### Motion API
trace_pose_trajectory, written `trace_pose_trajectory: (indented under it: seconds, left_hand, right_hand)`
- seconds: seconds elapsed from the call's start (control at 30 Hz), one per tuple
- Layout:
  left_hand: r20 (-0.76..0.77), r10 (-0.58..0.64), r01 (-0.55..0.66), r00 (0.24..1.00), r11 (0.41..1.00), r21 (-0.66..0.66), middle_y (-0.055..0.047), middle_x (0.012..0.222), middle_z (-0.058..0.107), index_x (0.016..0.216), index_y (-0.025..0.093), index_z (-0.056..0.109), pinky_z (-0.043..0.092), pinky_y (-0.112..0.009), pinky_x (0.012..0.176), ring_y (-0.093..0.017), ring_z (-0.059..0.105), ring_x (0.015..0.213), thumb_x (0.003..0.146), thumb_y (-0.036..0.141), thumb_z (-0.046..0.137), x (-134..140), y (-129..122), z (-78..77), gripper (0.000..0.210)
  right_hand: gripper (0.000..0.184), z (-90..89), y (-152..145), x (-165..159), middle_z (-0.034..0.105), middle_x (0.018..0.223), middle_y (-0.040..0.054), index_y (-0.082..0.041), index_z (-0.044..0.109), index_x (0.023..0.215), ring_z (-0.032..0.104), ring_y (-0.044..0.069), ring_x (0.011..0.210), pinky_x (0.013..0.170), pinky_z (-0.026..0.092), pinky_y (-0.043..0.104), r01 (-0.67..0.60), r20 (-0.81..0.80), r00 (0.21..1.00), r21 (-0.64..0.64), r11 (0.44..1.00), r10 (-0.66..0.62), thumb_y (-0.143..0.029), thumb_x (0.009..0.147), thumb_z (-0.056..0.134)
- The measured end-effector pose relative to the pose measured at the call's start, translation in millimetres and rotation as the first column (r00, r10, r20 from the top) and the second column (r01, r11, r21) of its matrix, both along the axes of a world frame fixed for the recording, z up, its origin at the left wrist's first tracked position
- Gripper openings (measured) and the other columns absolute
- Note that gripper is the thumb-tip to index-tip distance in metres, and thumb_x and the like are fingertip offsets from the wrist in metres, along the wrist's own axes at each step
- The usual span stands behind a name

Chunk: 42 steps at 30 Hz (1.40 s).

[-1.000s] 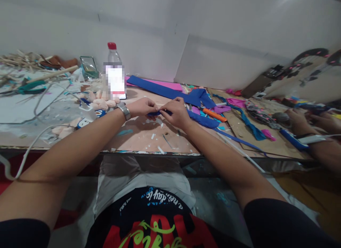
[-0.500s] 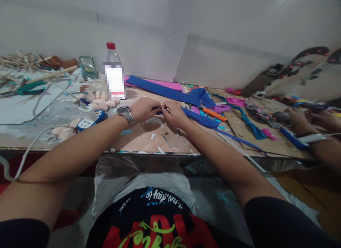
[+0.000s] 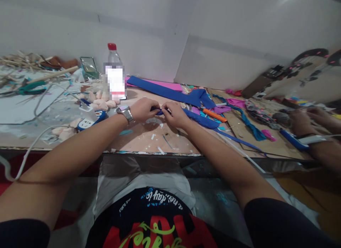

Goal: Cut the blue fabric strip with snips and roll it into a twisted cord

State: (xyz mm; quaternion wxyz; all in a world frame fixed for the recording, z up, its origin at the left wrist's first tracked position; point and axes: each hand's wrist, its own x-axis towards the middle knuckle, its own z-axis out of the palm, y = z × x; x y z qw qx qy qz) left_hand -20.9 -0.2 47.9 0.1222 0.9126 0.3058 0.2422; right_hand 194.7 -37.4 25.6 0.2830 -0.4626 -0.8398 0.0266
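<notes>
Over the middle of the worktable, my left hand [image 3: 145, 108] and my right hand [image 3: 173, 113] nearly meet, fingers pinched. Between them shows a short piece of blue fabric strip [image 3: 160, 112], gripped from both sides. My left fingers partly cover its left end. To the right of my right hand, more blue fabric [image 3: 201, 119] lies on the table, narrowing to a thin strip; whether it joins the held part is hidden by the hand. Behind my hands a wide blue fabric band [image 3: 165, 91] lies over a pink piece [image 3: 170, 86].
A phone [image 3: 115, 81] leans against a red-capped bottle [image 3: 113, 56]. Left are a blue-white power socket [image 3: 92, 120], a white cable [image 3: 32, 143], green-handled pliers [image 3: 32, 87] and sticks [image 3: 21, 61]. An orange cutter [image 3: 214, 115] lies right. Another person's hands [image 3: 301, 122] work at far right.
My hands have parted very slightly, so more of the blue strip shows between the fingertips. My left wrist has turned a little. The other person's hands have shifted slightly.
</notes>
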Motion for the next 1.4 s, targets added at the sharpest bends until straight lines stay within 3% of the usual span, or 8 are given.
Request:
trace_pose_trajectory:
  seconds: [0.27, 0.73, 0.87, 0.93, 1.03, 1.17, 1.3, 1.4]
  left_hand:
    - [0.046, -0.008, 0.009, 0.999, 1.000, -0.027, -0.006, 0.077, 0.078, 0.094, 0.015, 0.081, 0.038, -0.028, 0.064, -0.018, 0.065, 0.068, 0.089, 0.031, 0.059, -0.1, -0.4, 3.6, 0.027]
    - [0.046, -0.018, 0.024, 0.999, 0.991, -0.130, -0.005, 0.074, 0.076, 0.089, 0.015, 0.081, 0.037, -0.027, 0.061, -0.015, 0.061, 0.064, 0.087, 0.038, 0.061, -2.8, 6.4, 1.0, 0.031]
    - [0.057, -0.019, 0.033, 0.998, 0.965, -0.260, -0.005, 0.072, 0.076, 0.087, 0.015, 0.080, 0.040, -0.026, 0.059, -0.015, 0.063, 0.063, 0.087, 0.038, 0.065, -2.0, 5.8, 0.1, 0.028]
    - [0.100, -0.003, 0.044, 0.995, 0.910, -0.412, -0.006, 0.075, 0.077, 0.086, 0.014, 0.079, 0.045, -0.025, 0.061, -0.016, 0.066, 0.065, 0.086, 0.035, 0.068, -1.7, 6.4, -0.7, 0.023]
    - [0.210, 0.048, 0.106, 0.977, 0.743, -0.661, -0.009, 0.082, 0.079, 0.088, 0.013, 0.078, 0.056, -0.028, 0.068, -0.017, 0.072, 0.070, 0.083, 0.026, 0.072, -0.6, 7.4, -1.2, 0.015]
    - [0.297, 0.129, 0.173, 0.946, 0.572, -0.802, -0.009, 0.079, 0.078, 0.083, 0.013, 0.077, 0.061, -0.030, 0.073, -0.018, 0.075, 0.073, 0.080, 0.019, 0.073, 0.7, 6.9, 0.8, 0.007]
    - [0.332, 0.179, 0.216, 0.926, 0.468, -0.857, -0.009, 0.079, 0.079, 0.079, 0.014, 0.077, 0.062, -0.030, 0.075, -0.019, 0.076, 0.075, 0.080, 0.022, 0.076, 0.4, 5.0, 3.6, 0.009]
    - [0.335, 0.200, 0.216, 0.921, 0.453, -0.865, -0.010, 0.079, 0.079, 0.080, 0.013, 0.077, 0.062, -0.032, 0.075, -0.020, 0.076, 0.072, 0.081, 0.033, 0.079, 0.3, 3.9, 4.1, 0.020]
  right_hand:
    - [0.017, 2.8, 1.4, 2.3, 0.072, 0.090, 0.0077, -0.021, 0.063, 0.089, 0.061, 0.025, 0.086, 0.088, 0.037, 0.041, -0.013, -0.035, 0.999, 0.032, 0.999, 0.014, -0.033, 0.096, 0.054]
    - [0.016, 6.9, -0.8, 2.4, 0.079, 0.099, 0.0076, -0.020, 0.072, 0.097, 0.068, 0.026, 0.096, 0.093, 0.034, 0.043, -0.021, -0.029, 0.999, 0.061, 0.998, 0.023, -0.033, 0.094, 0.064]
    - [0.011, 6.6, -0.3, 1.9, 0.079, 0.096, 0.0073, -0.020, 0.074, 0.093, 0.069, 0.027, 0.095, 0.094, 0.036, 0.044, -0.015, -0.029, 0.999, 0.094, 0.995, 0.018, -0.028, 0.091, 0.066]
    - [0.011, 6.6, 0.1, 2.6, 0.080, 0.096, 0.0076, -0.021, 0.074, 0.093, 0.069, 0.027, 0.095, 0.094, 0.037, 0.044, -0.013, -0.028, 0.999, 0.112, 0.994, 0.016, -0.027, 0.091, 0.065]
    - [0.011, 7.0, 0.3, 3.6, 0.081, 0.096, 0.0071, -0.022, 0.075, 0.095, 0.070, 0.027, 0.095, 0.094, 0.038, 0.044, -0.026, -0.025, 0.999, 0.133, 0.991, 0.029, -0.028, 0.091, 0.066]
    - [0.011, 7.4, -0.7, 3.9, 0.081, 0.092, 0.0057, -0.023, 0.077, 0.094, 0.071, 0.024, 0.090, 0.094, 0.038, 0.044, -0.048, -0.038, 0.998, 0.192, 0.980, 0.057, -0.029, 0.092, 0.068]
    - [0.011, 7.3, -1.6, 4.5, 0.081, 0.091, 0.0050, -0.024, 0.078, 0.094, 0.071, 0.024, 0.090, 0.094, 0.038, 0.044, -0.064, -0.014, 0.997, 0.245, 0.967, 0.070, -0.026, 0.091, 0.068]
    - [0.010, 6.9, -1.6, 4.8, 0.081, 0.091, 0.0046, -0.023, 0.078, 0.091, 0.071, 0.024, 0.092, 0.095, 0.038, 0.044, -0.063, 0.017, 0.998, 0.247, 0.967, 0.061, -0.023, 0.091, 0.068]
